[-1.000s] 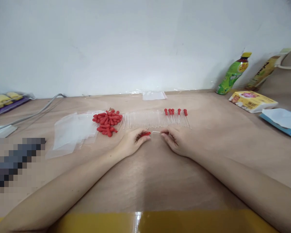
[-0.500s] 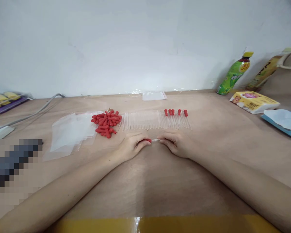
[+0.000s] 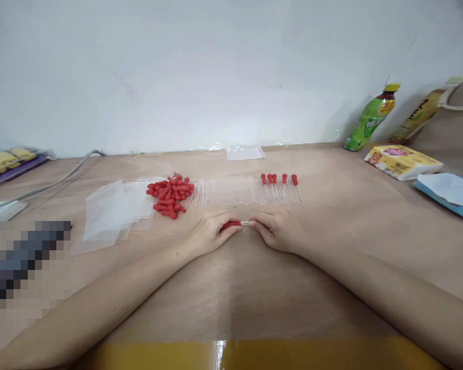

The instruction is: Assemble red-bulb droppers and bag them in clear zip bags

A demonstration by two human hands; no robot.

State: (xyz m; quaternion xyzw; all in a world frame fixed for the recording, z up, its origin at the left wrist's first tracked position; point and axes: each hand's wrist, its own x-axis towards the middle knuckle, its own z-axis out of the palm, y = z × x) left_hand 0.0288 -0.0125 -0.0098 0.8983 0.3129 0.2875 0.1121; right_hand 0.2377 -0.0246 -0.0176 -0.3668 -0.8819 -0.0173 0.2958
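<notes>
My left hand [image 3: 218, 231] is closed around a red rubber dropper bulb [image 3: 232, 223], its open end pointing right. My right hand [image 3: 272, 228] pinches a thin clear glass tube [image 3: 245, 223], whose end meets the mouth of the bulb. How far the tube sits inside the bulb I cannot tell. Behind my hands lies a row of clear glass tubes [image 3: 227, 192]. Several at its right end carry red bulbs [image 3: 273, 178]. A heap of loose red bulbs [image 3: 170, 192] lies just left of the row.
Clear plastic bags [image 3: 113, 208] lie left of the heap, and a small white bag [image 3: 246, 152] is by the wall. On the right stand a green drink bottle [image 3: 372, 118], a yellow tissue pack [image 3: 403, 162] and a blue packet [image 3: 447, 198]. A grey cable [image 3: 61, 180] runs along the left.
My right hand has shifted slightly left toward my left hand, so less of the tube shows between them. More of the red bulb is visible in my left fingers.
</notes>
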